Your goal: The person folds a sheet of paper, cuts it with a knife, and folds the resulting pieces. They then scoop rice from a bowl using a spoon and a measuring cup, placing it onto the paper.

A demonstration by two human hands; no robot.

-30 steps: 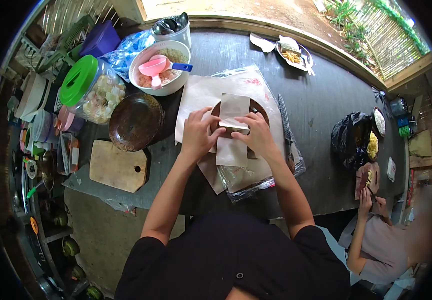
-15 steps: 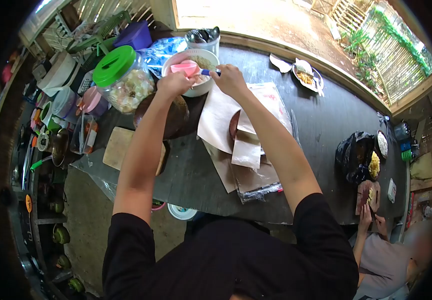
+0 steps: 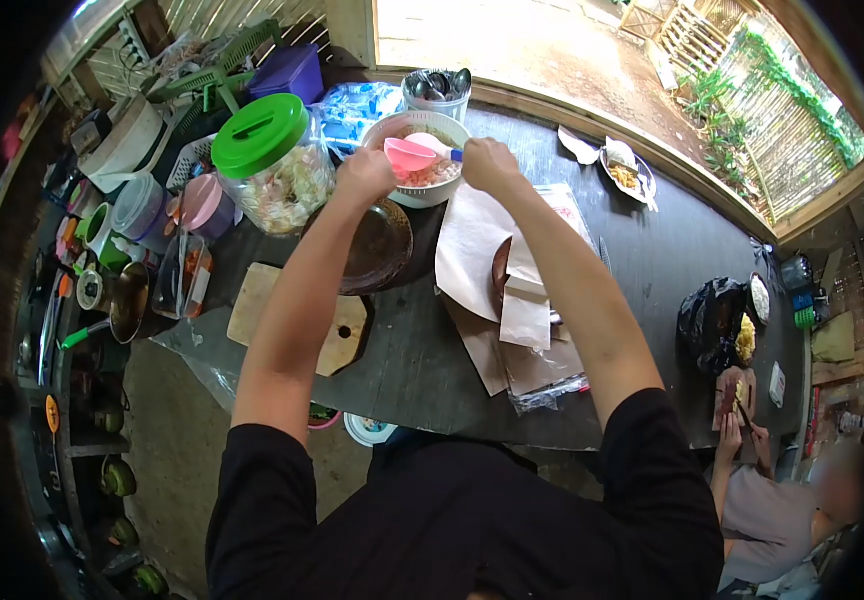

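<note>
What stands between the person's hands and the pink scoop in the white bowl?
Nothing visible. The right hand holds the handle of the pink scoop; the left hand is beside the white bowl.

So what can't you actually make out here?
Head view only.
- Left hand: its back hides the fingers; grip on the bowl unclear.
- Food in the bowl: too small to name.
- Brown plate: partly under the left forearm.
- Co-worker's board: tiny, near the picture's edge.
</note>
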